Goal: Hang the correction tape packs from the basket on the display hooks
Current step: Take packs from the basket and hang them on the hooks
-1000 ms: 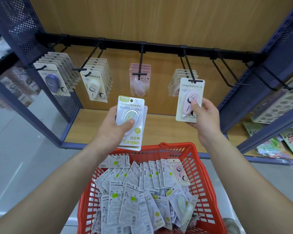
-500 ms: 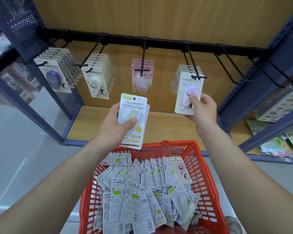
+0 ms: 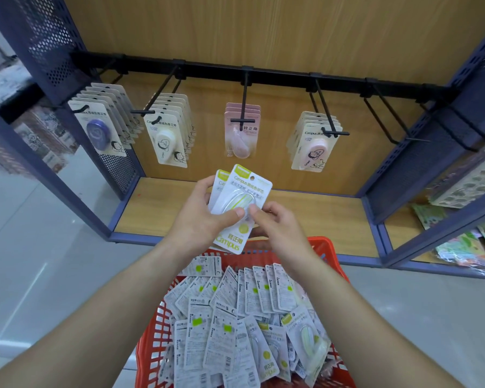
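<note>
Over the basket: the left hand (image 3: 199, 219) grips two green-topped packs, fanned apart at the top, with its thumb laid across the clear blister of the front pack (image 3: 244, 189).
Rear pack (image 3: 219, 179): it peeks out on the left behind the front one, and only its green top and left edge show.
Right hand (image 3: 277, 231): it's tight against the front pack's right edge. The thumb tip is on the blister, almost touching the left thumb, and the fingers curl round the edge, so it's pinching that pack.
Where the pair sits: it's held up in front of the wooden shelf board (image 3: 305, 214), below the centre hook and well apart from every hook. The front pack's hang hole is in plain sight.
Basket (image 3: 326, 249): red plastic, nearest of all, under both forearms.
Loose packs (image 3: 221, 326): they're heaped in the basket, mostly printed back up. One on the right lies face up, showing a green stripe.
Black rail (image 3: 277, 77): it runs left to right across the far wooden panel and carries the hooks.
Purple-tape packs (image 3: 95, 130): a full row on the far-left hook.
White-tape packs (image 3: 165, 138): a row on the next hook along.
Pink packs (image 3: 242, 130): a few hang on the centre hook.
Cream cards with pink tape (image 3: 314, 147): a stack on the fourth hook.
Right-hand hook (image 3: 416, 140): a black wire prong pointing toward the near side.
Patterned sheets (image 3: 459, 191): they lie on the neighbouring shelf at far right.
</note>
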Motion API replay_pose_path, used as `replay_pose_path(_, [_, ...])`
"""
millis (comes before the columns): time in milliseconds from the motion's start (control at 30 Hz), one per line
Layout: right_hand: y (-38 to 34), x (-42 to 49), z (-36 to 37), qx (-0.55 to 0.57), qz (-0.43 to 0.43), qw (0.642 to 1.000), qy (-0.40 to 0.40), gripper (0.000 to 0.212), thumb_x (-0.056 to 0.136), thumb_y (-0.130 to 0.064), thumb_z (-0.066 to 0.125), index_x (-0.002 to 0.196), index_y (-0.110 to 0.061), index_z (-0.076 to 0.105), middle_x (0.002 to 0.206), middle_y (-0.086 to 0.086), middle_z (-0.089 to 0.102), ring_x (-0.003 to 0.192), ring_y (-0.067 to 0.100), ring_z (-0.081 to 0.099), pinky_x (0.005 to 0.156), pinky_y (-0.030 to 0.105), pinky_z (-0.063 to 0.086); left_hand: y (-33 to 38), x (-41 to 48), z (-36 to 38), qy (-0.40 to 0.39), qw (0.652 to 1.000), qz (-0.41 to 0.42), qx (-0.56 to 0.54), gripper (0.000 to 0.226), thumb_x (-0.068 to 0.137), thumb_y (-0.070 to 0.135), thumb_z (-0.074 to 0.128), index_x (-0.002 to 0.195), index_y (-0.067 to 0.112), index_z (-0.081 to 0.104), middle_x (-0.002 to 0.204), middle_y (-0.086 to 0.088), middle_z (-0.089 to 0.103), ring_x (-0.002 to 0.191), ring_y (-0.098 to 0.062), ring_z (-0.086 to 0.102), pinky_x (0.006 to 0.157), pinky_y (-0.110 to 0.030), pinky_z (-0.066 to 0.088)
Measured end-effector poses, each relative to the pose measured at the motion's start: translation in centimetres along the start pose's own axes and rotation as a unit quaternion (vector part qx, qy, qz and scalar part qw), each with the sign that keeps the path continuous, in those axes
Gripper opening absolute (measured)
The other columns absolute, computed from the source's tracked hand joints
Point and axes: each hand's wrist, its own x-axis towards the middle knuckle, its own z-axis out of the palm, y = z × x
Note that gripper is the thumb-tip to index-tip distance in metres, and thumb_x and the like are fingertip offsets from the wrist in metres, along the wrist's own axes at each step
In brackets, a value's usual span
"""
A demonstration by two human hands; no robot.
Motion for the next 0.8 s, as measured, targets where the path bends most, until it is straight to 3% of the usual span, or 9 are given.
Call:
replay_pose_path(133, [-0.2,-0.4,0.3,0.015,-0.023,0.999,0.03,0.023,0.096,-0.025,0.071,0.102,-0.006,0.06,0.094,0.016,0.078,0.089,0.04,0.075,0.077,0.061,0.061,0.1,-0.4,0.3,0.0,1.0,0.005,-0.015,0.07,0.083,0.007,0.083,0.138,0.028,0.046,0.114,0.005,0.074,0.096,-0.012,0.075,0.074,-0.029,0.063])
replay_pose_path(267, [-0.5,-0.8,-0.9,0.03,-0.017,0.998,0.05,0.014,0.099,-0.019,0.067,0.097,-0.007,0.059,0.094,0.017,0.077,0.085,0.037,0.076,0.064,0.046,0.063,0.1,-0.5,0.9,0.014,1.0,0.014,0.008,0.055,0.091,0.012,0.077,0.133,0.034,0.049,0.116,0.009,0.073,0.101,-0.005,0.072,0.083,-0.032,0.061])
replay_pose_path(367, [-0.7,-1.0,-2.9,0.044,-0.021,0.995,0.083,0.009,0.099,-0.015,0.066,0.1,-0.008,0.06,0.087,0.008,0.078,0.08,0.028,0.076,0.061,0.038,0.062,0.4,-0.6,1.4,0.013,0.999,0.014,0.035,0.051,0.096,0.008,0.069,0.133,0.037,0.049,0.115,0.013,0.071,0.096,0.005,0.069,0.091,-0.036,0.058])
replay_pose_path(533, [-1.0,-1.1,-8.4,0.06,-0.045,0.982,0.171,0.012,0.1,-0.012,0.064,0.111,-0.013,0.063,0.085,0.0,0.079,0.076,0.02,0.076,0.062,0.036,0.061,1.3,-0.7,3.1,-0.011,0.999,0.002,0.039,0.046,0.099,0.007,0.065,0.13,0.038,0.05,0.115,0.012,0.072,0.099,-0.01,0.073,0.086,-0.048,0.062])
replay_pose_path(600, [-1.2,-0.7,-11.3,0.055,-0.06,0.971,0.226,0.014,0.101,-0.015,0.063,0.115,-0.015,0.064,0.083,-0.007,0.079,0.08,0.018,0.076,0.068,0.04,0.061,1.6,-0.6,4.0,-0.019,0.999,0.009,0.041,0.046,0.099,0.006,0.065,0.13,0.037,0.05,0.115,0.011,0.073,0.096,-0.008,0.074,0.083,-0.043,0.063])
replay_pose_path(733, [-1.8,0.3,-16.4,0.074,-0.081,0.943,0.314,0.016,0.102,-0.017,0.061,0.117,-0.016,0.065,0.095,-0.005,0.077,0.103,0.028,0.074,0.086,0.049,0.06,2.2,-0.1,6.0,-0.03,0.998,0.032,0.04,0.047,0.098,0.003,0.065,0.13,0.034,0.051,0.105,0.018,0.072,0.084,0.007,0.071,0.066,-0.019,0.06])
replay_pose_path(800, [-2.4,0.7,-18.1,0.081,-0.095,0.938,0.324,0.015,0.102,-0.015,0.06,0.115,-0.019,0.066,0.1,-0.005,0.077,0.105,0.026,0.073,0.09,0.051,0.06,2.5,0.2,7.1,-0.034,0.998,0.038,0.037,0.048,0.097,0.002,0.065,0.13,0.034,0.051,0.102,0.02,0.072,0.083,0.007,0.071,0.066,-0.019,0.06])
